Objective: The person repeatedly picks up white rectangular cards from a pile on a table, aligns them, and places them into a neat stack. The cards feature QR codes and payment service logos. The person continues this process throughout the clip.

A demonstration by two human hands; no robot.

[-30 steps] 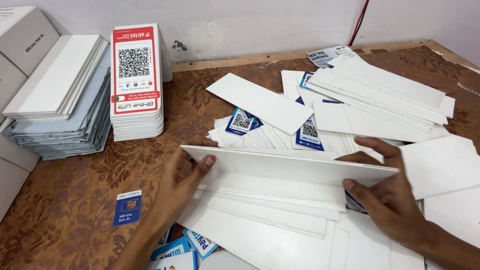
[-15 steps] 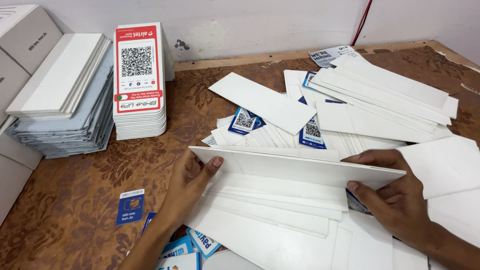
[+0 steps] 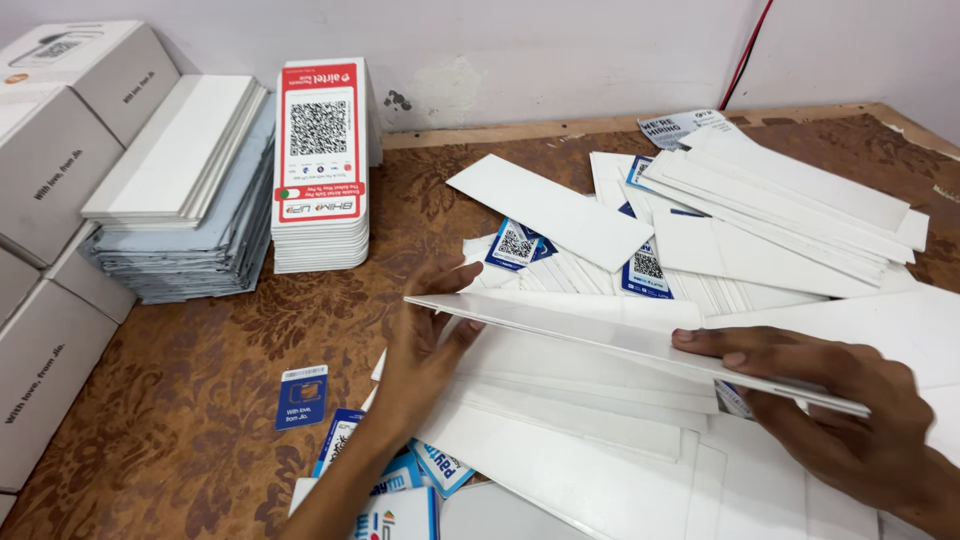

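1. Your left hand [image 3: 425,345] is closed on the near-left end of a long white board [image 3: 600,335], thumb on top and fingers under it. Your right hand [image 3: 830,400] lies along the right end, fingers nearly flat over the top edge and thumb beneath.
2. The board is lifted off the pile [image 3: 560,420] of white boards below it, tilted almost edge-on to the camera, left end higher and farther from you.
3. Risk: the right grip looks shallow. If those fingers slide, I judge that end would drop onto the pile and scatter it.
4. Risk: the pile is loose and fanned, not squared. A dragged edge could push sheets over the printed cards [image 3: 400,480] at the near edge, or off the table.
5. Risk: the board is thin and long. Uneven pressure from your two hands could bend or crease it.
6. Risk: more boards [image 3: 790,215] lie heaped to the far right, overlapping blue-and-white code cards [image 3: 645,270]. A wide swing could catch them.
7. Surface: a brown patterned table [image 3: 190,420] with a wooden back rail. One small blue card [image 3: 302,397] lies alone on it, left of your arm.
8. Far left stand a red-topped card stack [image 3: 322,170] and a grey-white stack [image 3: 185,200], both tidy, beside white boxes [image 3: 50,200].
9. Room: a plain, scuffed white wall [image 3: 560,50], with a red cable [image 3: 748,55] running down it.
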